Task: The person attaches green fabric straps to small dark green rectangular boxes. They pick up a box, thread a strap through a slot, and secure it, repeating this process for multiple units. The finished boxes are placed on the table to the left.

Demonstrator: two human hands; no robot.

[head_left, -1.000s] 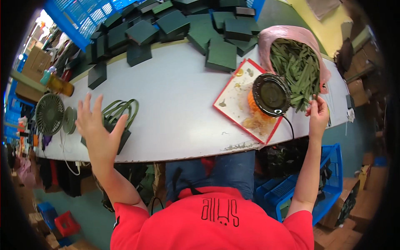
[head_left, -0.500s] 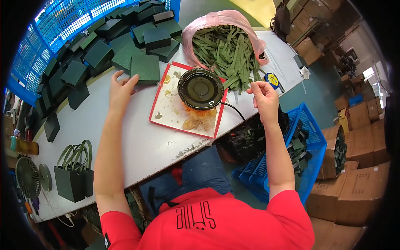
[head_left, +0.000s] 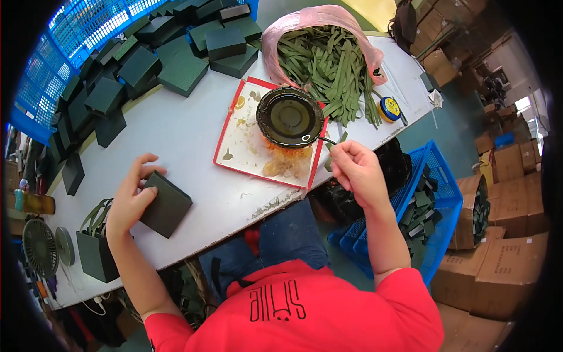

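Left grip (head_left: 131,196) clasps dark-green rectangular box (head_left: 166,206), just drawn off green-box pile (head_left: 141,67); right grip (head_left: 359,170) pinches green fabric strip (head_left: 343,138): both occupied.

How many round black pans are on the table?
1: the round black pan, over the red-edged white board, beyond and to the left of the right hand. No other shows.

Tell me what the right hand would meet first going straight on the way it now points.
Probably the black cord, then the round black pot, up and left of the right hand; the hand's height is unclear, so it might clear the cord.
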